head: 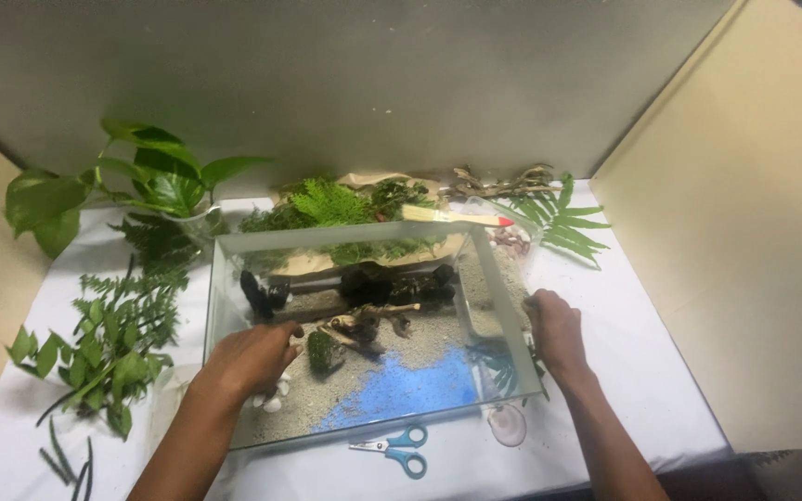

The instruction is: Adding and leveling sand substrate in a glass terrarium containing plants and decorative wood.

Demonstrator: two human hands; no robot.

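Glass tank (498, 278) stands on the white table (624, 371). Left hand (252, 357) curls inside over white pebbles (273, 401); right hand (557, 332) grips the side wall. Pushing could smear the blue sand (415, 385).

Clear glass tank (220, 278) at centre frame, pale grey sand (424, 345) inside with a bright blue patch (420, 385) at lower centre. Dark black rocks (401, 283), tan driftwood (364, 323), white pebbles (273, 401). Teal-handled scissors (399, 449) on the white table (642, 371). Green ferns (113, 334) at left.
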